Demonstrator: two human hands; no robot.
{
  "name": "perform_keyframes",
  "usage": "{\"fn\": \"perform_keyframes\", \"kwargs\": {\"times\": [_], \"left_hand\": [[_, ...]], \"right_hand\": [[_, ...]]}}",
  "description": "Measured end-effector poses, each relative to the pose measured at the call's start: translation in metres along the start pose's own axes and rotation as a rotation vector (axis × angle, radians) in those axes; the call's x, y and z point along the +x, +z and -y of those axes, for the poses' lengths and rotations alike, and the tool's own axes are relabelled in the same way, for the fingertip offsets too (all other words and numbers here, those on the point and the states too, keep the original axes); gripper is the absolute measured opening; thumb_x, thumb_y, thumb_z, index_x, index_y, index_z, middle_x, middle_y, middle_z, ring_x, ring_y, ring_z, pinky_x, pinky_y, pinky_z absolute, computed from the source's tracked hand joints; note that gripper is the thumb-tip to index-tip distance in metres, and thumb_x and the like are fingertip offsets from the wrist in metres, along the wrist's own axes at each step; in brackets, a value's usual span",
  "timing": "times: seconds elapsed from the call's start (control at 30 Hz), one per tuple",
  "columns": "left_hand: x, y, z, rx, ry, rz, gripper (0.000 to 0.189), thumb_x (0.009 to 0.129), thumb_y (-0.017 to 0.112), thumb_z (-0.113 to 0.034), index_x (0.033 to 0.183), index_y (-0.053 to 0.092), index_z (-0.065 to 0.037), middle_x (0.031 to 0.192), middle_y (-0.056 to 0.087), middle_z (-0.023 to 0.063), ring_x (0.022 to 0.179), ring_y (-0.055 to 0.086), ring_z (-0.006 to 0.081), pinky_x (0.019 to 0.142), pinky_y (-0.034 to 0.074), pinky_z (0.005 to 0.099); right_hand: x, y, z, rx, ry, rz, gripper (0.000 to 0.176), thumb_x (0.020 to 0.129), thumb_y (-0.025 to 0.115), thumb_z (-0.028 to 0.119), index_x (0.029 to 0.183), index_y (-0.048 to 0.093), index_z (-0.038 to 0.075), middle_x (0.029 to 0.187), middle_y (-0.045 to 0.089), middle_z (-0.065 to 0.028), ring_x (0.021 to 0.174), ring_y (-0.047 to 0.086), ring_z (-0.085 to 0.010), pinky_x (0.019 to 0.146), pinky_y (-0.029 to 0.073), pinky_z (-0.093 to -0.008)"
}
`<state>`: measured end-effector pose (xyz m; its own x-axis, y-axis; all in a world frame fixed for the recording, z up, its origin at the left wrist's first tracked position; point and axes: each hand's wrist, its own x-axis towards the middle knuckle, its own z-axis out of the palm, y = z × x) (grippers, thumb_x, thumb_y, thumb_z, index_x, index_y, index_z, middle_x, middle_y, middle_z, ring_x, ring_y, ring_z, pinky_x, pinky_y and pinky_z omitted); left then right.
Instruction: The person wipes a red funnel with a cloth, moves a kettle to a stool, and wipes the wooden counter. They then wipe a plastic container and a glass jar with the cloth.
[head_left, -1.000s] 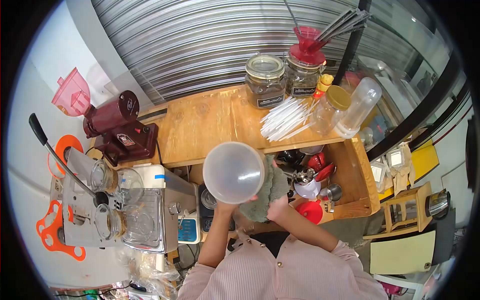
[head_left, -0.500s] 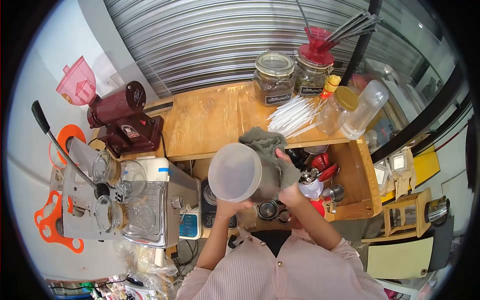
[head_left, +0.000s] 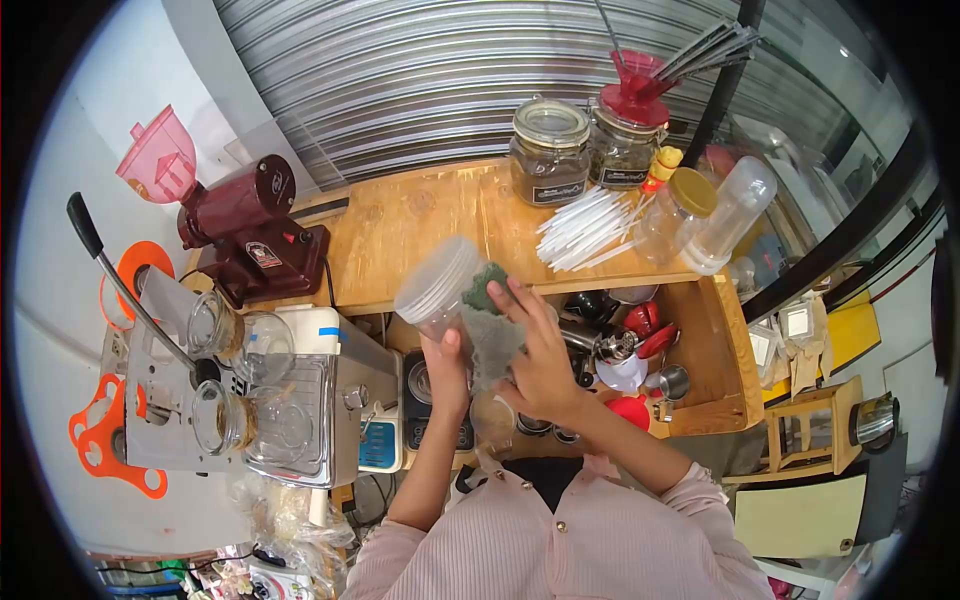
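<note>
A clear plastic jar (head_left: pixel 437 283) with a ridged rim is tilted up to the left above the wooden counter's front edge. My left hand (head_left: pixel 447 370) grips it from below, thumb up along its side. Over the jar's right end lies a grey-green cloth (head_left: pixel 497 345). My right hand (head_left: pixel 543 355) presses this cloth against the jar, its fingers stretched along the cloth and part of the palm hidden. The jar's right end is covered by the cloth.
A maroon coffee grinder (head_left: pixel 255 235) and an espresso machine (head_left: pixel 330 400) stand at left. White straws (head_left: pixel 590 230), lidded glass jars (head_left: pixel 550 155) and a gold-lidded jar (head_left: pixel 675 215) sit on the counter (head_left: pixel 400 230). An open drawer (head_left: pixel 715 370) holds utensils.
The jar has turned from its mouth facing me to a tilted side view, moving slightly up and left. My right hand has shifted left with the cloth, and its fingers now show.
</note>
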<state>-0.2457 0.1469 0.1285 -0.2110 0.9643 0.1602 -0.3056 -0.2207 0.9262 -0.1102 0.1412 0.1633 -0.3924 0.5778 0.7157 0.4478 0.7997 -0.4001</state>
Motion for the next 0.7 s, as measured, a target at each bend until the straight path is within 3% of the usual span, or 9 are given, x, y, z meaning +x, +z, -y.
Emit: {"fn": "perform_keyframes", "kwargs": {"times": [0.1, 0.13, 0.23, 0.27, 0.37, 0.43, 0.57, 0.63, 0.7], "left_hand": [[-0.004, 0.006, -0.017, -0.182, -0.074, 0.093, 0.089, 0.072, 0.055, -0.06, 0.13, 0.022, -0.002, 0.129, 0.034, 0.0142, 0.115, 0.04, 0.0238, 0.097, 0.03, 0.0363], [-0.004, 0.008, -0.022, -0.124, -0.067, 0.074, 0.091, 0.07, 0.056, -0.062, 0.13, 0.022, -0.002, 0.129, 0.034, 0.0134, 0.115, 0.04, 0.0232, 0.097, 0.031, 0.0359], [-0.006, 0.004, -0.024, -0.035, -0.082, 0.092, 0.099, 0.064, 0.06, -0.065, 0.13, 0.024, -0.001, 0.13, 0.034, 0.0115, 0.117, 0.038, 0.0217, 0.097, 0.031, 0.0347], [-0.007, -0.005, -0.013, -0.067, -0.113, 0.151, 0.101, 0.06, 0.062, -0.066, 0.129, 0.025, -0.001, 0.131, 0.034, 0.0111, 0.118, 0.038, 0.0212, 0.097, 0.031, 0.0343], [-0.016, -0.016, 0.011, -0.174, -0.217, 0.255, 0.113, 0.048, 0.068, -0.067, 0.131, 0.025, -0.002, 0.132, 0.033, 0.0104, 0.12, 0.035, 0.0214, 0.098, 0.031, 0.0354], [-0.023, -0.003, 0.009, -0.364, -0.254, 0.306, 0.116, 0.047, 0.07, -0.067, 0.132, 0.024, -0.003, 0.132, 0.034, 0.0105, 0.12, 0.035, 0.0219, 0.098, 0.031, 0.036], [-0.03, 0.008, -0.012, -0.494, -0.344, 0.275, 0.104, 0.057, 0.071, -0.057, 0.132, 0.023, -0.003, 0.131, 0.034, 0.0113, 0.118, 0.037, 0.0232, 0.098, 0.031, 0.0365], [-0.033, 0.002, -0.008, -0.353, -0.347, 0.23, 0.098, 0.062, 0.069, -0.054, 0.132, 0.023, -0.003, 0.13, 0.036, 0.0119, 0.117, 0.038, 0.0223, 0.097, 0.032, 0.0358], [-0.033, 0.001, -0.002, -0.139, -0.276, 0.159, 0.088, 0.069, 0.065, -0.049, 0.132, 0.024, -0.003, 0.128, 0.037, 0.0122, 0.116, 0.039, 0.0214, 0.096, 0.032, 0.0346]], "right_hand": [[0.005, -0.002, -0.002, 0.255, 0.135, -0.193, 0.043, 0.083, 0.051, 0.024, 0.112, 0.044, -0.008, 0.132, 0.029, -0.025, 0.125, 0.023, -0.0406, 0.103, 0.02, -0.0427], [0.005, -0.003, 0.003, 0.396, 0.31, -0.305, 0.043, 0.085, 0.05, 0.026, 0.115, 0.045, -0.005, 0.126, 0.04, -0.0191, 0.121, 0.034, -0.0308, 0.1, 0.026, -0.036], [-0.001, -0.023, 0.007, 0.989, 0.929, -0.249, 0.045, 0.088, 0.047, 0.03, 0.12, 0.042, -0.002, 0.119, 0.047, -0.0101, 0.111, 0.042, -0.0177, 0.095, 0.03, -0.0282], [-0.008, -0.02, -0.003, 1.064, 0.857, -0.281, 0.045, 0.09, 0.044, 0.032, 0.122, 0.042, 0.001, 0.113, 0.05, -0.0045, 0.103, 0.044, -0.011, 0.092, 0.031, -0.0245], [-0.018, -0.016, -0.001, 1.241, 0.995, -0.263, 0.045, 0.09, 0.043, 0.033, 0.121, 0.043, 0.001, 0.114, 0.049, -0.0059, 0.105, 0.044, -0.0125, 0.092, 0.03, -0.0242], [-0.025, -0.009, 0.005, 1.016, 1.006, -0.25, 0.044, 0.091, 0.04, 0.033, 0.119, 0.044, -0.001, 0.114, 0.049, -0.0082, 0.105, 0.043, -0.015, 0.093, 0.029, -0.0256], [-0.031, -0.01, 0.016, 0.723, 0.776, -0.159, 0.041, 0.092, 0.036, 0.027, 0.119, 0.041, -0.004, 0.117, 0.047, -0.0131, 0.106, 0.043, -0.0199, 0.095, 0.028, -0.0294], [-0.028, -0.014, 0.024, 0.678, 0.809, -0.122, 0.039, 0.092, 0.036, 0.024, 0.119, 0.042, -0.004, 0.119, 0.046, -0.0148, 0.108, 0.043, -0.0223, 0.095, 0.027, -0.0302], [-0.028, -0.008, 0.019, 0.426, 0.514, -0.127, 0.039, 0.087, 0.042, 0.022, 0.116, 0.044, -0.004, 0.126, 0.039, -0.02, 0.12, 0.034, -0.0318, 0.099, 0.025, -0.039]]}}
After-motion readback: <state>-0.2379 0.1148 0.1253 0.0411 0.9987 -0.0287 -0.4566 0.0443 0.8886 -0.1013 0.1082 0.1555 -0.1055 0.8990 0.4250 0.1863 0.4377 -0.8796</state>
